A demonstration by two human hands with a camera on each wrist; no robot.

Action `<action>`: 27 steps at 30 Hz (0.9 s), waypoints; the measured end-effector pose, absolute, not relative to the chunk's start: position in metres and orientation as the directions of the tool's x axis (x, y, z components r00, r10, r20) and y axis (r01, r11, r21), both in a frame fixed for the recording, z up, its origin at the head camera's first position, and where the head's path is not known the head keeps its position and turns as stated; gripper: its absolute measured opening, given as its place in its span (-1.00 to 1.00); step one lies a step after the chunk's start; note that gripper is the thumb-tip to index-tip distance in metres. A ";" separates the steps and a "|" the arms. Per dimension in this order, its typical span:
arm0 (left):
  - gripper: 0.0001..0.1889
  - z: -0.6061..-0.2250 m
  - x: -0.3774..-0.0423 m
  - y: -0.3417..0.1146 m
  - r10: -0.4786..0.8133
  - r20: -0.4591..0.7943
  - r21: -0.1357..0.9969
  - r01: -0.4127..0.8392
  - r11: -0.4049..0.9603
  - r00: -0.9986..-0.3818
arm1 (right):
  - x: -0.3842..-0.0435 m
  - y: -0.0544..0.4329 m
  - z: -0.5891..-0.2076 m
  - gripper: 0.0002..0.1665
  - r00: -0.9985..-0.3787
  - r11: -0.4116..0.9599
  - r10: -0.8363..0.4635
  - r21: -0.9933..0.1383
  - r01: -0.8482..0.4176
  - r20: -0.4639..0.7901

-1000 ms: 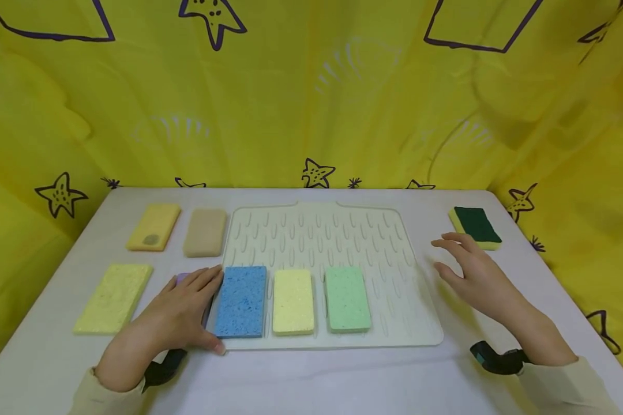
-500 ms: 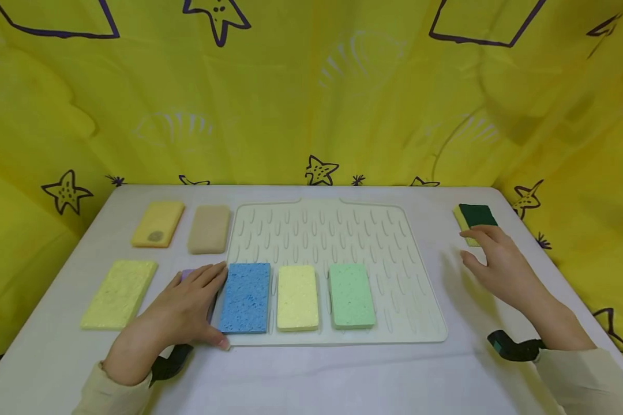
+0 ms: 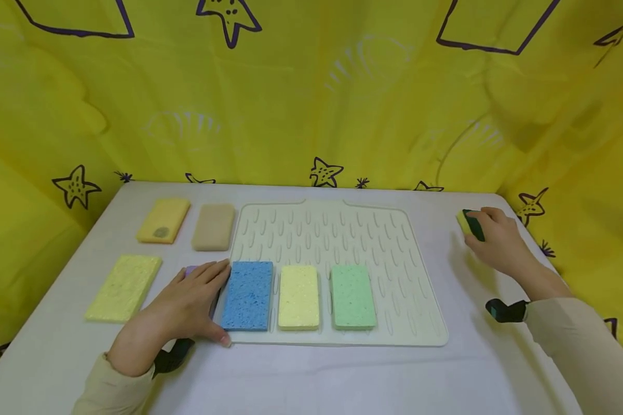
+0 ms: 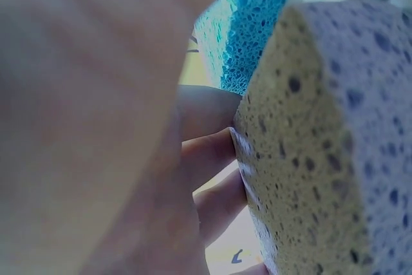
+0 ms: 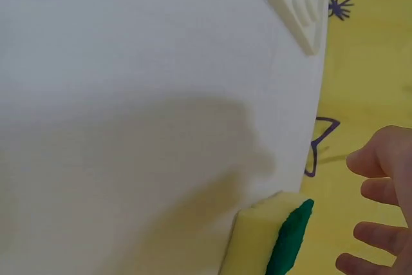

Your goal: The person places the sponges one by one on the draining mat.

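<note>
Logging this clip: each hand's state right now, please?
Left hand: over the purple sponge; whether gripping can't be told.
Right hand: open, holding nothing, over the green-and-yellow sponge.

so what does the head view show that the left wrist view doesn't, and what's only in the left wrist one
Only the head view: the right hand at the green-topped sponge, plus the beige sponge and the spotted yellow sponge.

Only the left wrist view: a close look at the pitted side of the purple sponge, which the head view leaves mostly hidden.

Both: part of the left hand, some of the purple sponge, and the blue sponge.
</note>
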State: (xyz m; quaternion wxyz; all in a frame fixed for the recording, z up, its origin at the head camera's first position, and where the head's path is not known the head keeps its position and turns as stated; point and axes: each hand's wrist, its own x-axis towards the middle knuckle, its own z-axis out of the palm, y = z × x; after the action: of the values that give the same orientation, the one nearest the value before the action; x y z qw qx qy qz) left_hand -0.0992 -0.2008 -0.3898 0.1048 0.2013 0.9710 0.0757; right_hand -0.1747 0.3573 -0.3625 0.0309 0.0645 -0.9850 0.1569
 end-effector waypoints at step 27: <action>0.41 -0.389 -0.098 -0.198 0.418 -0.180 0.173 0.389 0.905 -0.891 | -0.198 0.377 -0.384 -0.32 -0.995 0.969 -0.056 -0.245 -0.036 -0.076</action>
State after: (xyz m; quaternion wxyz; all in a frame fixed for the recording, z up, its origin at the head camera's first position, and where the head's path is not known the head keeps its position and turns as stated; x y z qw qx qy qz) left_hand -0.0977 -0.1985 -0.3888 0.1071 0.2079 0.9700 0.0662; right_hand -0.1982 0.3767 -0.3835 -0.0414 0.0232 -0.9913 0.1228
